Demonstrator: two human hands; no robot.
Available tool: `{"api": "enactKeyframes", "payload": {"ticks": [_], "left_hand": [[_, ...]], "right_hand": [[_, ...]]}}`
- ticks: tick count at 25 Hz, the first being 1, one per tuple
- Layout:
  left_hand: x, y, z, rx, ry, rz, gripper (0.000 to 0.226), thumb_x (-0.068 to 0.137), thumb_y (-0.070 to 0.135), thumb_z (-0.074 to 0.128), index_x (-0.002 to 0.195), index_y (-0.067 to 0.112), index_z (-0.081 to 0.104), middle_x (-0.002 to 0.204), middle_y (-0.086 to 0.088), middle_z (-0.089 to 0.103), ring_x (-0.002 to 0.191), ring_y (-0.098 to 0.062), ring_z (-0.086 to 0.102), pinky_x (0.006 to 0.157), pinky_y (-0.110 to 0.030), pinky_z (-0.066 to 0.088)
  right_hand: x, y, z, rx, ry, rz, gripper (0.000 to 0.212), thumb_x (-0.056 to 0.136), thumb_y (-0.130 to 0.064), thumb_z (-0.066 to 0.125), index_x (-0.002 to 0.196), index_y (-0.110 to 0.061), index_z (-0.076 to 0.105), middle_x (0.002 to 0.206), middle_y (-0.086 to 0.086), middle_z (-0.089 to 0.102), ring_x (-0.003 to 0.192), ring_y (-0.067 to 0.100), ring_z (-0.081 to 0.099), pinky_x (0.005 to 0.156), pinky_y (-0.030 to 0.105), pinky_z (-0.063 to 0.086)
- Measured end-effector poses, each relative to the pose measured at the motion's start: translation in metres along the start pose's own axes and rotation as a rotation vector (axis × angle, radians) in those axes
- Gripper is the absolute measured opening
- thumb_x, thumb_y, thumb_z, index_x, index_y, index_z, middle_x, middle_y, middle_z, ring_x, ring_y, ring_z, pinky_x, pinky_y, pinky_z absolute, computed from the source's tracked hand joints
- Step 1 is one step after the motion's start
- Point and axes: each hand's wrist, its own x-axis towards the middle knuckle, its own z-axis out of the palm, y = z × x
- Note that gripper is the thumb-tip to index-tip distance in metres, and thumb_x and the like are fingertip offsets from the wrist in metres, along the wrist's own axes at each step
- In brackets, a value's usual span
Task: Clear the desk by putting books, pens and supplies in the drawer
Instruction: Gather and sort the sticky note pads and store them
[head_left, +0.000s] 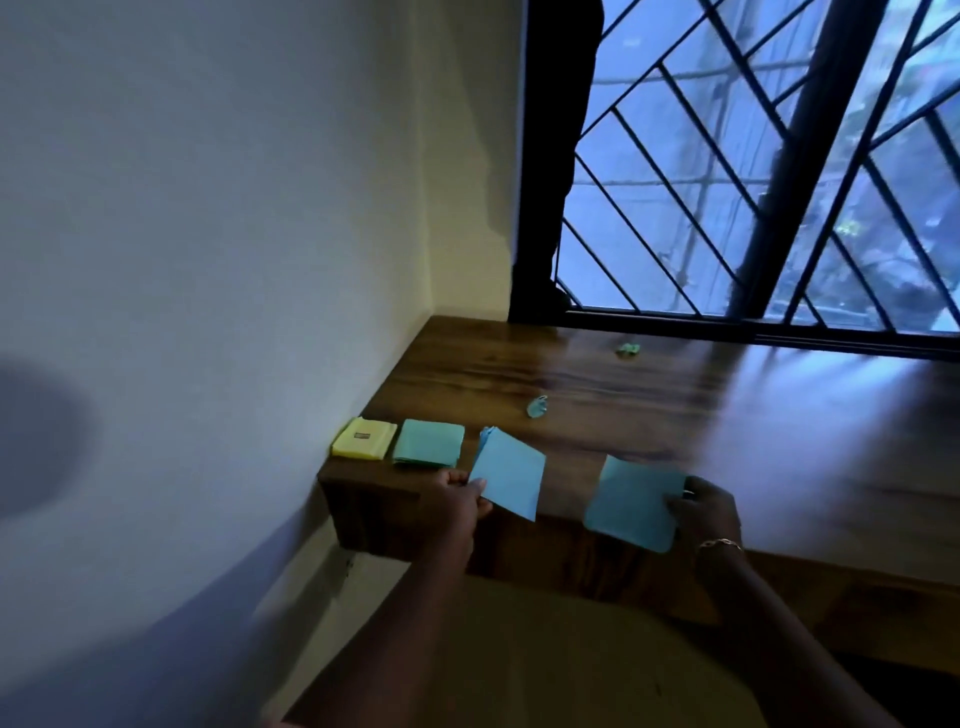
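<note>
My left hand (457, 501) pinches the lower corner of a blue paper sheet (511, 475) that is tilted up off a blue pad (487, 435) at the desk's front edge. My right hand (704, 512) grips a second blue sheet (634, 501) by its right side, held over the front edge of the wooden desk (675, 415). Left of these lie a green pad (428, 441) and a yellow pad (363, 438) with a small label, both flat on the desk's left corner.
Two small crumpled bits of paper lie further back, a blue one (536, 406) and a green one (628, 348). A barred window (753, 171) runs along the desk's far side. A white wall (208, 260) borders the left. No drawer is visible.
</note>
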Motion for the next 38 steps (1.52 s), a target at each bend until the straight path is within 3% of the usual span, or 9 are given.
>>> {"api": "enactKeyframes", "payload": {"ticks": [6, 10, 13, 15, 17, 21, 25, 32, 38], "left_hand": [[0.054, 0.015, 0.017, 0.136, 0.12, 0.019, 0.034, 0.085, 0.001, 0.062, 0.117, -0.004, 0.052, 0.118, -0.021, 0.058, 0.092, -0.027, 0.06, 0.075, -0.032, 0.055], [0.059, -0.004, 0.025, 0.936, 0.171, 0.76, 0.045, 0.076, 0.024, 0.074, 0.116, 0.008, 0.061, 0.117, -0.013, 0.061, 0.109, -0.03, 0.058, 0.083, -0.035, 0.052], [0.065, -0.041, 0.033, 1.234, -0.007, 1.127, 0.041, 0.077, 0.043, 0.056, 0.106, 0.017, 0.07, 0.115, -0.006, 0.068, 0.112, -0.028, 0.06, 0.083, -0.042, 0.055], [0.066, -0.055, 0.034, 1.328, -0.127, 1.076, 0.049, 0.081, 0.047, 0.038, 0.11, 0.021, 0.068, 0.12, -0.002, 0.066, 0.114, -0.022, 0.059, 0.084, -0.039, 0.055], [0.066, -0.055, 0.039, 1.322, -0.21, 1.0, 0.051, 0.084, 0.046, 0.033, 0.115, 0.023, 0.067, 0.124, 0.001, 0.064, 0.114, -0.018, 0.061, 0.085, -0.035, 0.054], [0.059, -0.047, 0.049, 1.28, -0.29, 0.888, 0.051, 0.088, 0.046, 0.029, 0.117, 0.025, 0.065, 0.122, 0.009, 0.064, 0.112, -0.011, 0.062, 0.082, -0.025, 0.053], [0.061, -0.045, 0.046, 1.2, -0.338, 0.93, 0.044, 0.089, 0.043, 0.031, 0.114, 0.028, 0.065, 0.12, 0.012, 0.065, 0.109, -0.007, 0.062, 0.08, -0.023, 0.053], [0.07, -0.035, 0.03, 1.182, -0.354, 0.916, 0.042, 0.086, 0.04, 0.034, 0.11, 0.031, 0.067, 0.12, 0.015, 0.064, 0.108, -0.004, 0.062, 0.079, -0.023, 0.052], [0.086, -0.04, 0.015, 1.162, -0.336, 0.944, 0.064, 0.087, 0.049, 0.011, 0.139, 0.027, 0.042, 0.15, 0.01, 0.034, 0.14, -0.01, 0.027, 0.106, -0.036, 0.025]], "right_hand": [[0.055, -0.028, 0.048, -0.116, -0.268, 0.023, 0.029, 0.086, 0.007, 0.053, 0.113, 0.016, 0.054, 0.115, 0.029, 0.058, 0.102, 0.037, 0.057, 0.085, 0.045, 0.047], [0.047, -0.024, 0.065, -0.557, -0.263, -0.524, 0.034, 0.093, -0.013, 0.047, 0.122, 0.004, 0.054, 0.127, 0.024, 0.054, 0.106, 0.039, 0.06, 0.082, 0.042, 0.052], [0.036, 0.017, 0.086, -0.888, -0.438, -0.729, 0.067, 0.097, -0.051, 0.011, 0.113, -0.005, 0.057, 0.111, 0.015, 0.068, 0.097, 0.031, 0.068, 0.08, 0.038, 0.054], [0.027, 0.029, 0.096, -1.052, -0.519, -0.724, 0.084, 0.086, -0.071, 0.002, 0.121, -0.008, 0.047, 0.118, 0.012, 0.065, 0.11, 0.029, 0.061, 0.107, 0.037, 0.03], [0.021, 0.026, 0.102, -1.094, -0.612, -0.737, 0.095, 0.08, -0.077, 0.0, 0.124, -0.005, 0.044, 0.121, 0.016, 0.063, 0.111, 0.032, 0.061, 0.11, 0.036, 0.011], [0.017, 0.016, 0.113, -1.13, -0.669, -0.596, 0.096, 0.084, -0.068, -0.004, 0.117, -0.001, 0.055, 0.115, 0.02, 0.065, 0.103, 0.034, 0.065, 0.091, 0.046, 0.048], [0.016, 0.013, 0.119, -1.142, -0.648, -0.508, 0.088, 0.067, -0.072, 0.028, 0.121, -0.003, 0.043, 0.119, 0.021, 0.063, 0.106, 0.035, 0.063, 0.096, 0.044, 0.031], [0.019, 0.009, 0.131, -1.225, -0.549, -0.57, 0.109, 0.039, -0.08, 0.05, 0.115, -0.003, 0.061, 0.115, 0.02, 0.065, 0.103, 0.035, 0.065, 0.077, 0.048, 0.053], [0.017, 0.009, 0.135, -1.243, -0.538, -0.637, 0.115, 0.027, -0.077, 0.069, 0.117, -0.006, 0.063, 0.119, 0.026, 0.061, 0.106, 0.04, 0.062, 0.078, 0.053, 0.051]]}}
